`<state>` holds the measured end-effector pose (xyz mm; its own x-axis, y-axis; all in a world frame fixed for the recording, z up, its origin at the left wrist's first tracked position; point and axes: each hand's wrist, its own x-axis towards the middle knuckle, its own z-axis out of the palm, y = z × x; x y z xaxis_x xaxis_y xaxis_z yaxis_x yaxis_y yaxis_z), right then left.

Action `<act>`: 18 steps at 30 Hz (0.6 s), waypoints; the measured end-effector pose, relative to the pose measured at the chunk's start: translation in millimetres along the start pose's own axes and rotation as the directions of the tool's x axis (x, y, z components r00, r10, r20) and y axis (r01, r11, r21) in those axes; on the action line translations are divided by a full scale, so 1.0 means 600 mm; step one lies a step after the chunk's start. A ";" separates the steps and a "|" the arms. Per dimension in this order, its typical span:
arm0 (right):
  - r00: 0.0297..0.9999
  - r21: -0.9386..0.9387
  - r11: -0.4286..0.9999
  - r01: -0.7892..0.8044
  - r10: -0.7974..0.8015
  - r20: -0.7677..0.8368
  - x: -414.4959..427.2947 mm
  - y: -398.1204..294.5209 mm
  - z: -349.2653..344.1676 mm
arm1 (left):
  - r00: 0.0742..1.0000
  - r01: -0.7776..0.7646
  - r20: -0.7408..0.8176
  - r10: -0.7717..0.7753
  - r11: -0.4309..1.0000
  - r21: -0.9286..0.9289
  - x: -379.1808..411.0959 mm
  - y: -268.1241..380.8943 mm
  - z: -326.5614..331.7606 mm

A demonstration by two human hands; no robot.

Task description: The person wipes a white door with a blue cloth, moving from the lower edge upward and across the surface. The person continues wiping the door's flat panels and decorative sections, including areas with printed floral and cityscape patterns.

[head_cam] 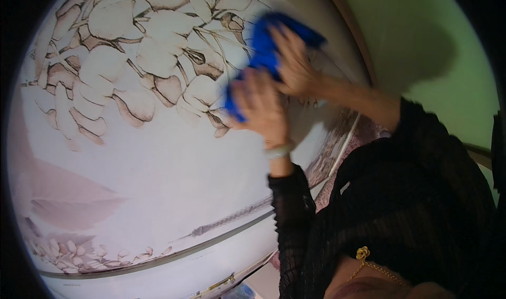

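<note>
A folded blue cloth lies against a large white panel printed with brown-outlined flowers. My right hand, its fingers spread, presses the upper part of the cloth. Just below and to the left, my left hand presses the cloth's lower part, with a pale bangle at the wrist. Both hands are blurred, and their palms are hidden.
A dark seam runs along the panel's lower side, with a small brass-coloured fitting beyond it. A green wall with a brown edge strip stands at the right. My black-sleeved arms and torso fill the lower right.
</note>
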<state>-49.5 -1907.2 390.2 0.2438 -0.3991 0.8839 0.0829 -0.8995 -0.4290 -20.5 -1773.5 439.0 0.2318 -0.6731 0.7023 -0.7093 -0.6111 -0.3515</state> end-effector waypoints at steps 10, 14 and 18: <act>0.995 -0.093 0.996 0.003 0.006 0.101 0.022 -0.026 0.020 | 0.993 0.056 -0.109 -0.033 0.977 0.207 -0.028 -0.033 0.013; 0.784 -0.169 0.977 -0.132 0.207 0.585 -0.243 -0.012 -0.012 | 0.984 -0.164 0.089 0.157 0.982 0.089 -0.268 0.033 0.082; 0.927 0.084 0.996 0.037 -0.066 0.368 -0.251 -0.020 -0.004 | 0.991 -0.116 0.081 0.111 0.992 0.060 -0.316 0.004 0.065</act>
<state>-89.4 -1836.8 263.0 0.5763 -0.2456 0.7795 0.1727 -0.8956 -0.4099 -40.4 -1663.7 280.7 0.2050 -0.7679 0.6069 -0.6903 -0.5530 -0.4665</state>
